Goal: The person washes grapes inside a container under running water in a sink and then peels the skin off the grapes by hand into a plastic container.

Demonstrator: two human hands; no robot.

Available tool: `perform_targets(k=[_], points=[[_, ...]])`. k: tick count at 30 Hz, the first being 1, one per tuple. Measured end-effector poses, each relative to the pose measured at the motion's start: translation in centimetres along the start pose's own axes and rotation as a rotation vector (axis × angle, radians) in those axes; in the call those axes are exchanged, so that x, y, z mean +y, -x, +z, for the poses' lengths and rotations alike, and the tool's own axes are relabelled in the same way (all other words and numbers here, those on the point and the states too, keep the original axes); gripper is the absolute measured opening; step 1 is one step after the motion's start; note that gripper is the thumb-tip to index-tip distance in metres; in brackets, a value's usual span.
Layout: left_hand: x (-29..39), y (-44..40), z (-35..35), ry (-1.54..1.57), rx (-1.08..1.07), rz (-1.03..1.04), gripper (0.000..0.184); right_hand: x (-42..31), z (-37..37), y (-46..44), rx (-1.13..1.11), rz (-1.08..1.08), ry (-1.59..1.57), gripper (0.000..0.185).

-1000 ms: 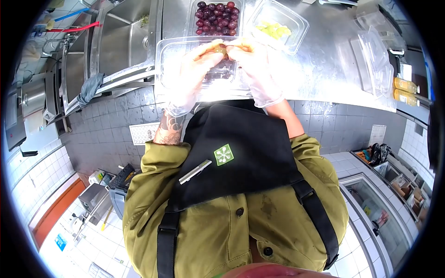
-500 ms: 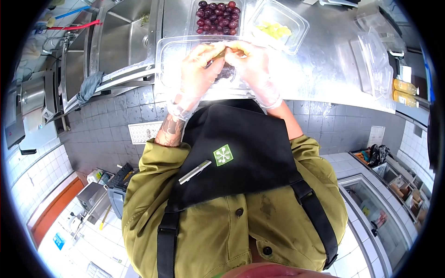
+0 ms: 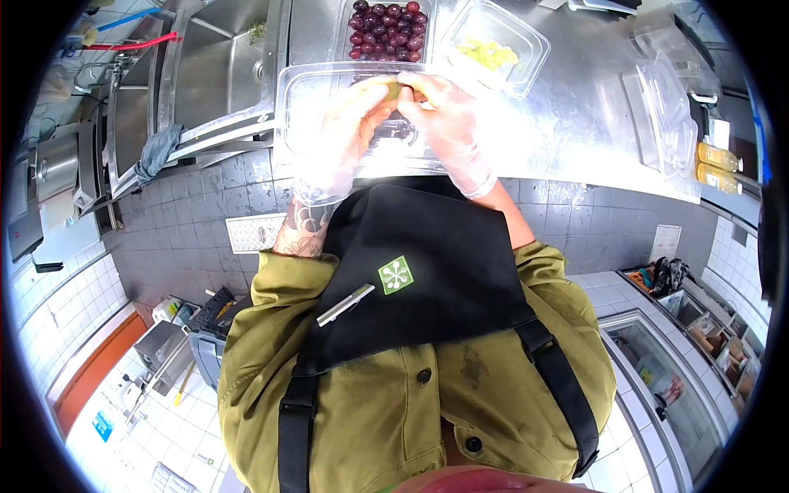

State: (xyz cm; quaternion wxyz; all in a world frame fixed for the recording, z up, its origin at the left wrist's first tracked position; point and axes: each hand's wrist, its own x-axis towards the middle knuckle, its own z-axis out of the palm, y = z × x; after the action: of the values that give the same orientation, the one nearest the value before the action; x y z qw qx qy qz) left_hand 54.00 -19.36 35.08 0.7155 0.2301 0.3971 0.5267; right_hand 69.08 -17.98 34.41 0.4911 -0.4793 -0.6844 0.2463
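Observation:
My left hand (image 3: 357, 119), in a clear glove, pinches a small greenish-yellow piece, perhaps a grape (image 3: 394, 91), over a clear plastic container (image 3: 300, 99). My right hand (image 3: 444, 115), gloved too, meets it at the fingertips and is closed on the same piece. Glare hides fine detail there. Just beyond the hands, dark red grapes (image 3: 386, 33) fill a clear tub. Right of that tub, a second clear tub (image 3: 526, 62) holds pale green pieces (image 3: 489, 54).
Steel sinks (image 3: 218, 74) are at the left, with a grey cloth (image 3: 159, 152) over the edge. Clear lids or containers (image 3: 662, 115) lie on the steel counter (image 3: 575, 123) at the right. Two yellow bottles (image 3: 719, 156) stand past its right end.
The fingers of both hands have shifted around the small piece, and it shows more greenish now. The hands stay together over the clear container; the tubs have not moved.

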Motion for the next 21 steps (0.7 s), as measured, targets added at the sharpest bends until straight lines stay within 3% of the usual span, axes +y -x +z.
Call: perform_targets(k=[2,5,6,11,14,20,21], points=[[-0.1,0.0,0.0,-0.049,0.008,0.019,0.026,0.2,0.2,0.1,-0.001,-0.017,-0.015,0.016],[-0.6,-0.3,-0.9,-0.112,-0.016,0.048,0.025,0.6,0.2,0.2,-0.139,0.540,-0.519,0.016],[-0.6,-0.3,-1.2,-0.130,-0.028,0.063,0.024,1.2,0.3,0.3,-0.155,0.609,-0.659,0.017],[-0.9,-0.3,-1.7,-0.138,-0.114,0.142,0.025,3.3,0.1,0.0,-0.216,0.950,-1.343,0.018],[-1.2,-0.4,-2.2,-0.130,-0.155,0.182,0.025,5.1,0.1,0.3,-0.271,0.970,-1.519,0.021],[-0.6,-0.3,-2.8,-0.151,0.012,0.101,0.028,3.8,-0.8,1.3,-0.339,0.116,0.068,0.027],[-0.7,-0.3,-3.0,-0.168,0.027,0.098,0.029,3.9,-0.9,1.3,-0.335,0.128,0.059,0.027]])
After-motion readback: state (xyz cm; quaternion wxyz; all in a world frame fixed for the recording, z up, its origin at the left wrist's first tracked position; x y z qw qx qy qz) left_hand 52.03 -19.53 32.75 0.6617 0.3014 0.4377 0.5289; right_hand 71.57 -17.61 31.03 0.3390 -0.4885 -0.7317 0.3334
